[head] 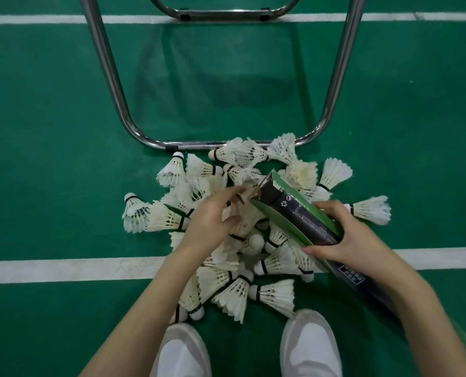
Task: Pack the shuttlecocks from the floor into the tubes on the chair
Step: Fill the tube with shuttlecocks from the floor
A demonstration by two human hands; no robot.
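We see the chair frame (112, 85) on the green floor (49, 131), with the shuttlecocks (270, 262) heaped before it. Our right hand (343, 240) grips the dark tube (294, 213) slanted over the pile, while our left hand (210, 221) pinches a shuttlecock (247, 190) at its mouth.

We are on an indoor badminton court: a green textured sports floor (49, 131) crossed by white painted boundary lines (63, 268), with white feathered shuttlecocks (270, 295) heaped just below the gripped tube and a chrome tubular chair frame (109, 85) beyond.
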